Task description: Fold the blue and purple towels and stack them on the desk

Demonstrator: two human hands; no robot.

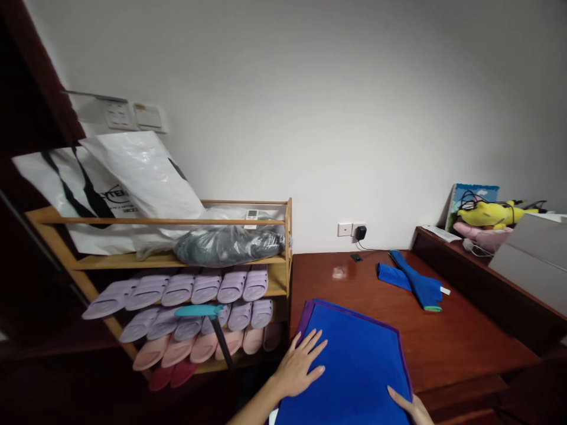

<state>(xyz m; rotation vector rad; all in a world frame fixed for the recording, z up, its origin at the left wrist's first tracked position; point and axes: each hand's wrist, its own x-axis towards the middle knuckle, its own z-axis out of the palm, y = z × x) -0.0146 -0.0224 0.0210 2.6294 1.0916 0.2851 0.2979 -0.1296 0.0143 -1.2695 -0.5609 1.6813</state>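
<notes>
A blue cloth sheet (354, 360) with purple edging lies at the near edge of the reddish wooden table (469, 342), apparently folded in layers. My left hand (301, 363) rests on its left part, fingers spread and flat. At the right edge is my right hand (410, 406), its thumb on top of the cloth and the other fingers hidden beneath. Two narrow blue cloth pieces (419, 283) lie crossed farther back on the table, one with a green end and a white tag.
On the left stands a wooden rack (177, 222) with purple slippers (177, 289), pink slippers (204, 348), white bags (142, 171) and a plastic-wrapped dark bundle (230, 245). A black plug (361, 232) sits in the wall. A yellow plush toy (491, 213) lies on the raised right ledge.
</notes>
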